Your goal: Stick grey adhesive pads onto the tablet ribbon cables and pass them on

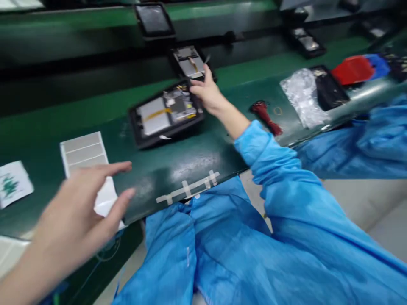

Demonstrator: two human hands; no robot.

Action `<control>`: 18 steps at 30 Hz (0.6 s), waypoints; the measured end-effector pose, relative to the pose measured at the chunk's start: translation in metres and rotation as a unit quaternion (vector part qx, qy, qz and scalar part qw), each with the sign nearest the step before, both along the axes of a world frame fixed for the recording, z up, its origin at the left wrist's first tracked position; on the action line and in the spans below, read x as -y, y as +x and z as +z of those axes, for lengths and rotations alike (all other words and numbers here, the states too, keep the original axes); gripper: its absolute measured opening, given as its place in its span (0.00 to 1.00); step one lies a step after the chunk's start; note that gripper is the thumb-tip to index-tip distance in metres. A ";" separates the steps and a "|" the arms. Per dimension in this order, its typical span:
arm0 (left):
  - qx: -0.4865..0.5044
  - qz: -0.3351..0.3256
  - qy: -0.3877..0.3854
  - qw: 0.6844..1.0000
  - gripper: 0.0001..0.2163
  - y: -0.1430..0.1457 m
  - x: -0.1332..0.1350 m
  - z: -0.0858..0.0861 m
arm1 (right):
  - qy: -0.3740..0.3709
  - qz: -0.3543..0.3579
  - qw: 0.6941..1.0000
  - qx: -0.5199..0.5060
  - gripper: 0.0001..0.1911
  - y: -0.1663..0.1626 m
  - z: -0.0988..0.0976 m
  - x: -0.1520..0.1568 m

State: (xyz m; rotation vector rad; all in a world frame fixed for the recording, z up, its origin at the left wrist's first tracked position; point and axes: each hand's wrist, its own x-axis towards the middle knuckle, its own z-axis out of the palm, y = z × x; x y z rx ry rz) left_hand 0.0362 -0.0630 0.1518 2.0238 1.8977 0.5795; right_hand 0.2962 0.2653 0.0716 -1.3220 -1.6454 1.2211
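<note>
My right hand (208, 93) grips the upper right corner of an opened tablet-like device (178, 106), which is slightly tilted on the green bench. Inside the device's black housing show a silver battery (155, 116), an orange flat cable and a circuit board. A thin, blurred metal tip (207, 58) sticks out by my right index finger; I cannot make out the tool. My left hand (79, 207) is open with thumb and fingers apart, above a sheet of pale grey stickers (84, 148), and holds nothing.
Another opened device (189, 61) lies just behind, with a dark-screened unit (153, 19) farther back. To the right are a bundle of dark red wires (267, 117), a clear plastic bag (303, 95), and a red bin (352, 71). A co-worker's blue sleeve (359, 144) is at the right edge.
</note>
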 end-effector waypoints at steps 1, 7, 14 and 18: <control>0.004 -0.004 -0.009 1.000 0.21 0.007 0.013 -0.006 | -0.016 0.035 0.998 -0.041 0.25 0.014 -0.008 -0.010; 0.032 0.071 -0.005 0.997 0.24 0.038 -0.014 -0.088 | 0.063 0.209 0.975 0.050 0.46 0.008 -0.014 -0.014; 0.061 0.167 -0.062 0.982 0.31 0.042 -0.025 -0.123 | 0.205 0.110 0.954 0.187 0.53 0.055 -0.012 0.113; 0.070 0.137 -0.075 0.985 0.33 0.064 0.003 -0.120 | 0.185 0.113 0.958 0.186 0.56 0.052 -0.023 0.145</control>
